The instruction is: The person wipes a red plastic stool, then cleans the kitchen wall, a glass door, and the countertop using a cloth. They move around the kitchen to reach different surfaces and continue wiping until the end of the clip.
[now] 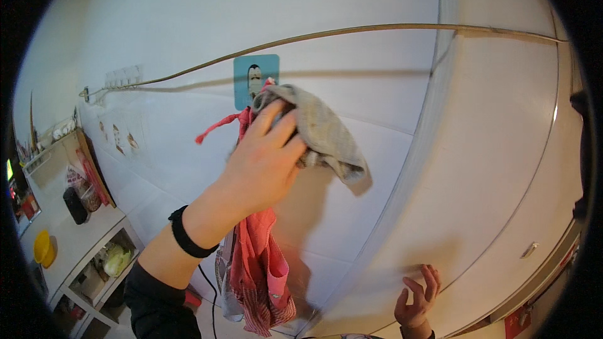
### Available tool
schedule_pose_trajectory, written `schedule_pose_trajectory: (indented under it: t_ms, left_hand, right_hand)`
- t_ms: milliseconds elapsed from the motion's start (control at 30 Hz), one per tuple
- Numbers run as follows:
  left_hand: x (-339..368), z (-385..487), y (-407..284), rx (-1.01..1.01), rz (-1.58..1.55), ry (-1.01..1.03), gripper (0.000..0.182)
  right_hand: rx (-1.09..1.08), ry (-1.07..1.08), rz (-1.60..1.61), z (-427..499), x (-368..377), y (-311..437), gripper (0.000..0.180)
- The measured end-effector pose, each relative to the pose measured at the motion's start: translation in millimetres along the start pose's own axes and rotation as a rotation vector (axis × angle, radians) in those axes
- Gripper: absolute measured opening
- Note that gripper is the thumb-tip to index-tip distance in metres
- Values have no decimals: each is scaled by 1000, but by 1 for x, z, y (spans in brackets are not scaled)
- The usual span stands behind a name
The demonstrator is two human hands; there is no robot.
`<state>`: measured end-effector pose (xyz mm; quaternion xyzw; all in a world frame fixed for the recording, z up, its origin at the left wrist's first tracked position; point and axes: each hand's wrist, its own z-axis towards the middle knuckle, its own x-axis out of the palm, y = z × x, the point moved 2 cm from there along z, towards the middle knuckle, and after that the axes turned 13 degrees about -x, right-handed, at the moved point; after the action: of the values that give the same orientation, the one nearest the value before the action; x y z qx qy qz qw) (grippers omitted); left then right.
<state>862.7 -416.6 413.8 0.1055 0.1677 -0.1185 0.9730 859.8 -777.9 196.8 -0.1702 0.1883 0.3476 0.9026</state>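
Note:
My left hand (264, 169) is raised to the tiled wall, its fingers closed on a crumpled grey cloth (325, 127). Behind it, partly covered by the hand and cloth, a teal wall hook plate with a penguin picture (241, 84) sticks to the tiles. A red fabric item with ties (256, 249), like an apron, hangs below, its middle hidden behind my hand and wrist. A thin plastic bag (228, 292) shows beside it. At lower right, my right hand (419, 296) is held near the white panel with fingers apart and nothing in it.
A thin rod (330, 33) runs across the wall above my left hand. Clear hooks (123, 76) sit at its left end. On the left stands a white cabinet (94, 254) with a yellow bowl (43, 248), a black bottle-like object (75, 205) and a cabbage (117, 261). A black cable (214, 296) hangs down.

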Motion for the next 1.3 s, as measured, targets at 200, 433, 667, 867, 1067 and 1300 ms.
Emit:
schedule_pose_trajectory:
  t_ms: [200,433,667,867,1067,1300]
  left_hand:
    - [34,50,-61,174,-197,2,44]
    - [55,9,-73,245,-61,187,50]
    - [44,-46,-65,260,15,504,51]
    - [16,44,-24,-11,22,10,62]
    - [44,-65,-36,-224,121,180,52]
    - [74,-243,-105,-314,-507,820,43]
  right_hand:
    - [-15,-24,37,5,-3,4,32]
    - [-24,22,90,0,-4,2,27]
    - [13,85,120,-3,-2,2,26]
    - [27,59,143,1,-7,10,26]
    - [53,93,157,-5,-9,18,27]
    - [77,51,213,-3,-16,21,25]
